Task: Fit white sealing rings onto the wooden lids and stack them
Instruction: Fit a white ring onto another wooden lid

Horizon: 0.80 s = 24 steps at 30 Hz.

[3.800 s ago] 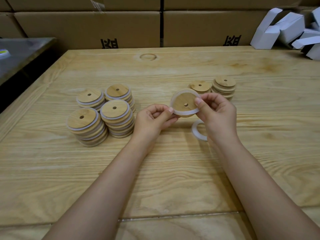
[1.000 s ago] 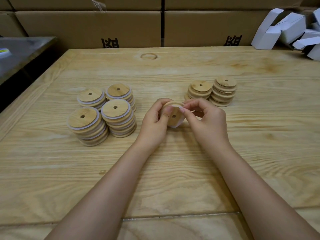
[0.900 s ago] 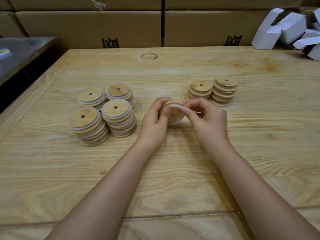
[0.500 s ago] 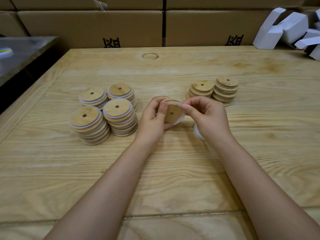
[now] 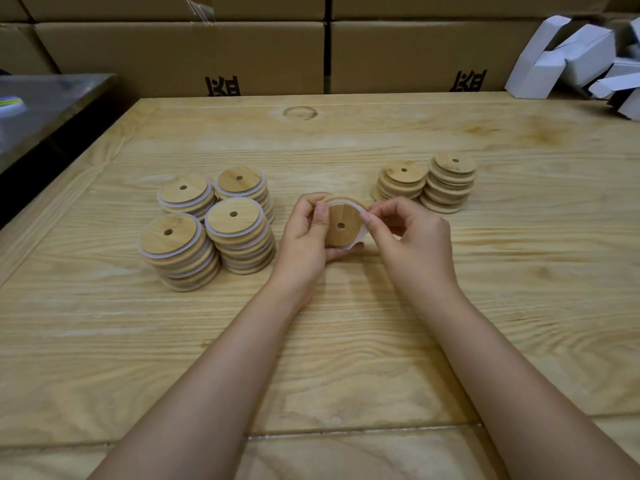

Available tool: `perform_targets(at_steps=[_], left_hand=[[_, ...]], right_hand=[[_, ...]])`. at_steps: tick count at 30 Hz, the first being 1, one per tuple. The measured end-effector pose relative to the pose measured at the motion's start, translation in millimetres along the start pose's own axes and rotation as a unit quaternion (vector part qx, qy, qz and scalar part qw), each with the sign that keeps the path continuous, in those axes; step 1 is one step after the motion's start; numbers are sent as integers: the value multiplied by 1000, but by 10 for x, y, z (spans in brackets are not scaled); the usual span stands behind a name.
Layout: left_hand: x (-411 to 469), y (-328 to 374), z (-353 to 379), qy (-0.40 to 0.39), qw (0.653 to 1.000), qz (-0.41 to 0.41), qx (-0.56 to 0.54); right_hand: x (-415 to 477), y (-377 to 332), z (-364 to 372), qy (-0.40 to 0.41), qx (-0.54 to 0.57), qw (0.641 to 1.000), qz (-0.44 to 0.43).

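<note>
My left hand (image 5: 306,237) grips a round wooden lid (image 5: 341,225) with a centre hole, tilted up toward me above the table's middle. A white sealing ring (image 5: 360,233) runs around the lid's rim. My right hand (image 5: 412,237) pinches that ring at the lid's upper right edge. Several stacks of lids with white rings (image 5: 239,233) stand to the left. Two stacks of bare wooden lids (image 5: 450,181) stand behind my right hand.
The wooden table (image 5: 346,140) reaches back to a wall of cardboard boxes (image 5: 180,53). White folded cartons (image 5: 568,53) lie at the back right corner. A metal surface (image 5: 45,102) sits beyond the table's left edge.
The lid has turned its face more toward me and the ring sits further around its rim. My right fingers have shifted to the lid's upper right edge. The loose ring on the table is hidden.
</note>
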<state>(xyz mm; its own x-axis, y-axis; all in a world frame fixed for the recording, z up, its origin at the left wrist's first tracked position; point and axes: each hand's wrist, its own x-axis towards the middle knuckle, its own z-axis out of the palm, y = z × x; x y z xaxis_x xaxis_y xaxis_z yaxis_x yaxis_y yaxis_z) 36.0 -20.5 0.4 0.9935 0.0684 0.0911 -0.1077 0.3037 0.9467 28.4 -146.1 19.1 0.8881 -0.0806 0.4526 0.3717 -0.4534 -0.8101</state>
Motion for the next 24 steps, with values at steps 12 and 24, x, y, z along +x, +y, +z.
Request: perform_targets(at_steps=[12,24], left_hand=[[28,33,-31,60,998,-24,2],[-9,43,-14,-13,998,-21,53]], right_hand=[[24,-53,21,-53,121,987,95],[49,-16,-35,-17,86,992,86]])
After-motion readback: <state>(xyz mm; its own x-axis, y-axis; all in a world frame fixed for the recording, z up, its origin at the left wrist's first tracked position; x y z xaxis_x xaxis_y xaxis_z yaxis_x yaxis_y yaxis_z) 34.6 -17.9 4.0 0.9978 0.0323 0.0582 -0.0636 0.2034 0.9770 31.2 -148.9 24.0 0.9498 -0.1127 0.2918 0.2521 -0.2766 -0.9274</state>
